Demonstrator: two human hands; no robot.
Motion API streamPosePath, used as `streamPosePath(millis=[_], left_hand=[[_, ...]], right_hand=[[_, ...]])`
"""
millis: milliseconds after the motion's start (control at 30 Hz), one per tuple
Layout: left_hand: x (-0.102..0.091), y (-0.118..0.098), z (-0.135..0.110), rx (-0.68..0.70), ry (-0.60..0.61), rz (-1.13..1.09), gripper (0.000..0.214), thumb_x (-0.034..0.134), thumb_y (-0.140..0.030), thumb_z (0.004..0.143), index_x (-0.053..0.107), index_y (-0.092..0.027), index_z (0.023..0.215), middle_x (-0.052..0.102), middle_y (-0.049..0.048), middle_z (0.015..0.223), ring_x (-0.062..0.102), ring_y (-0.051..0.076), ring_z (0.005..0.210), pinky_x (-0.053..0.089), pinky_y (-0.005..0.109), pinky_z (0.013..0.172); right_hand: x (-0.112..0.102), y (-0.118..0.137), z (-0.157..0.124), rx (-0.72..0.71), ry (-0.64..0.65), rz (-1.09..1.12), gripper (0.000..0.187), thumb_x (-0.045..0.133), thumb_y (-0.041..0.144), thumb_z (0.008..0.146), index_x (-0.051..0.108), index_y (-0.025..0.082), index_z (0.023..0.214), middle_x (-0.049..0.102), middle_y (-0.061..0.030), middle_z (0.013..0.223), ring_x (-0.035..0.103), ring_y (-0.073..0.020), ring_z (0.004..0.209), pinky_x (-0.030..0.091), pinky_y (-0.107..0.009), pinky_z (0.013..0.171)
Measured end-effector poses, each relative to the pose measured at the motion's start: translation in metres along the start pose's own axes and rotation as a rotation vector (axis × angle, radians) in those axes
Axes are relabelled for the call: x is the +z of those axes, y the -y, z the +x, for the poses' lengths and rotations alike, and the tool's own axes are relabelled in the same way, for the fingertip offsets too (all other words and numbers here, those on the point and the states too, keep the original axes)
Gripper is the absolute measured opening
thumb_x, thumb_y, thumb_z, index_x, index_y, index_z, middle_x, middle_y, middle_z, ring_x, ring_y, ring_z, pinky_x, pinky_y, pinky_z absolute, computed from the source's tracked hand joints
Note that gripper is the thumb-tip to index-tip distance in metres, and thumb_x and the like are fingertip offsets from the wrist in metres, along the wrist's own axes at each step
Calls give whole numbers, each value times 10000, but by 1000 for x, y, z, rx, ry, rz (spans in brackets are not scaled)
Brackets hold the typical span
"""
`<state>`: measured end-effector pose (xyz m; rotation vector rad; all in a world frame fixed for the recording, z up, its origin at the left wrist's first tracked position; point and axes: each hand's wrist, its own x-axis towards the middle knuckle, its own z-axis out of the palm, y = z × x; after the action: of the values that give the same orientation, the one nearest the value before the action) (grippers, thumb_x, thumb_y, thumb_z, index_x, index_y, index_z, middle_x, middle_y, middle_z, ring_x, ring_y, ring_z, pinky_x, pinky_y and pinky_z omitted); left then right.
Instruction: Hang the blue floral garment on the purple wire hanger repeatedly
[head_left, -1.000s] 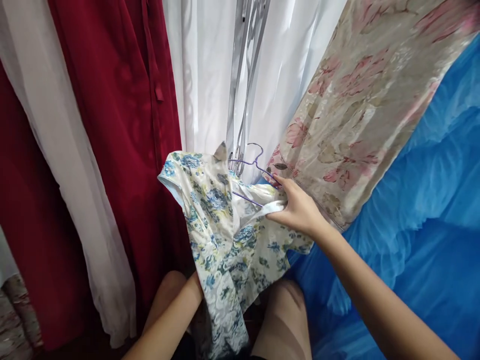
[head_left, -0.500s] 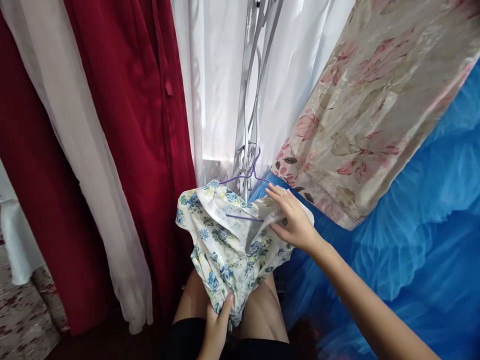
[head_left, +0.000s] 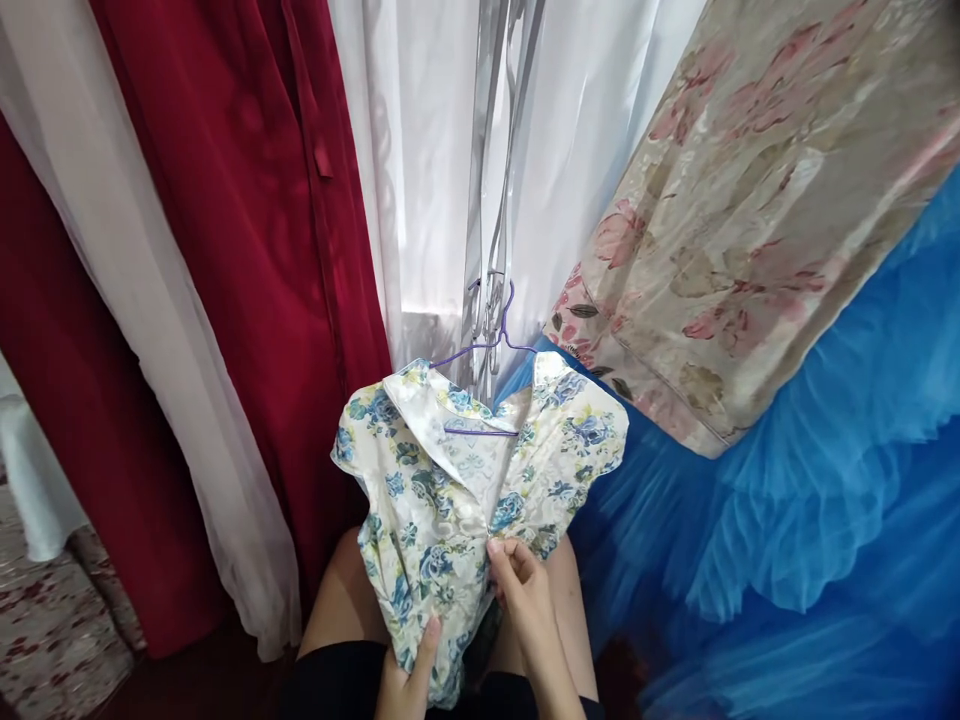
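Observation:
A small cream dress with blue and yellow flowers (head_left: 450, 480) hangs on a thin purple wire hanger (head_left: 487, 345) over my lap. My right hand (head_left: 521, 590) pinches the dress's front opening near its middle. My left hand (head_left: 409, 680) grips the lower part of the same dress from below, thumb up against the cloth. The hanger's hook rises toward silver ribbons (head_left: 491, 200) hanging behind.
Dark red gowns (head_left: 247, 250) and sheer white fabric (head_left: 127, 290) hang at the left. A white curtain (head_left: 427, 170) is behind. A beige cloth with pink flowers (head_left: 750, 200) and blue tulle (head_left: 787, 520) fill the right. My bare knees (head_left: 337, 600) are below.
My right hand left the dress's shoulder and came down to the front opening. The dress now hangs spread on the hanger, with both sleeves out.

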<state>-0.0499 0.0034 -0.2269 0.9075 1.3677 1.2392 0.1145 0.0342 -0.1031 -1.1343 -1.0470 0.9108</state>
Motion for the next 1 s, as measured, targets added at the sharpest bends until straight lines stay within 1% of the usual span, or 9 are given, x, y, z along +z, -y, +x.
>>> streamPosePath(millis=[100,200,367,467,533,600,667,767,1000], left_hand=[[7,8,-13,25,-58,26,544,700,-710,715,762,-293,1058,743,106,1230,540,366,1367,395,431,1199],[16,10,-25,51,-83,41,652,695,-713,724,741,-199,1123,728,140,1254,547,384,1354,422,453,1176],[26,-8,-30,134,24,78,610,742,-631,749,718,-145,1118,744,175,1160,660,405,1187,550,484,1017],[30,-38,-27,392,-171,116,653,753,-502,814,554,-174,1342,647,176,1289,643,364,1197,558,489,980],[33,-68,-24,679,-290,97,687,757,-374,842,443,-219,1433,526,168,1401,586,325,1264,534,470,1014],[37,-101,-19,977,-312,133,597,755,-233,846,494,-244,1383,515,137,1368,564,291,1267,511,448,1040],[42,-129,-14,1142,-89,312,375,692,-144,891,612,-252,1240,613,92,1190,611,251,1152,523,413,997],[49,-151,-6,1084,323,509,195,613,-141,958,678,-243,1111,680,57,1004,659,204,984,554,333,884],[56,-148,-1,1012,454,479,310,556,-115,981,632,-251,1250,687,46,1054,680,161,972,560,247,849]], right_hand=[[-2,8,2,44,124,-51,463,652,586,881,435,240,663,395,44,596,402,-156,550,344,-291,540],[-7,23,2,45,106,-105,475,632,567,910,386,238,672,344,56,625,354,-137,574,302,-274,550],[-23,27,-12,46,60,-31,458,603,574,926,412,232,690,368,57,604,356,-128,561,295,-265,537],[-35,29,-18,43,102,-43,442,601,572,928,460,219,703,417,42,615,391,-135,583,316,-266,554],[-37,30,-21,46,133,-59,427,589,553,946,471,213,715,428,38,634,403,-137,607,327,-266,575],[-35,28,-22,46,152,-65,409,579,519,967,461,213,723,418,41,651,393,-134,622,325,-264,587],[-31,24,-24,42,172,-45,386,573,489,982,447,216,740,401,45,671,371,-131,634,323,-259,589],[-27,14,-25,39,189,-19,347,556,479,994,465,214,790,428,35,729,379,-137,672,348,-254,611],[-34,12,-23,42,158,-54,358,573,499,982,488,211,787,448,34,697,417,-143,649,354,-257,592]])
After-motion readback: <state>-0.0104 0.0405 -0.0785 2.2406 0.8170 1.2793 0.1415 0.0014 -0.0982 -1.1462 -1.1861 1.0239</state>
